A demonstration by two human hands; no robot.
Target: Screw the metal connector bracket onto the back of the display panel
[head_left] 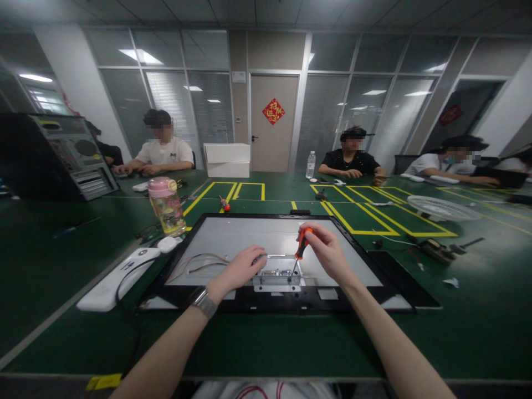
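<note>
A flat display panel (pixel 249 235) with a black frame lies back side up in front of me. Near its front edge sits a silver metal bracket (pixel 277 284) holding a small circuit board with connectors. My left hand (pixel 243 269) grips the bracket's left side, fingers bent over it; part of that contact is hidden. In my right hand (pixel 326 246) is a red-and-black screwdriver (pixel 305 242), pinched by the handle. The screwdriver slants down, its tip at the right part of the bracket. Thin cables (pixel 199 258) lie across the panel to the left.
Left of the panel are a white power bank-like case (pixel 118 280), a pink-lidded bottle (pixel 167 206) and a computer case (pixel 62 158). A black flat piece (pixel 405 280) and a tool (pixel 436 250) lie right. Another screwdriver (pixel 225 205) is behind. Several people sit across the green table (pixel 286 343).
</note>
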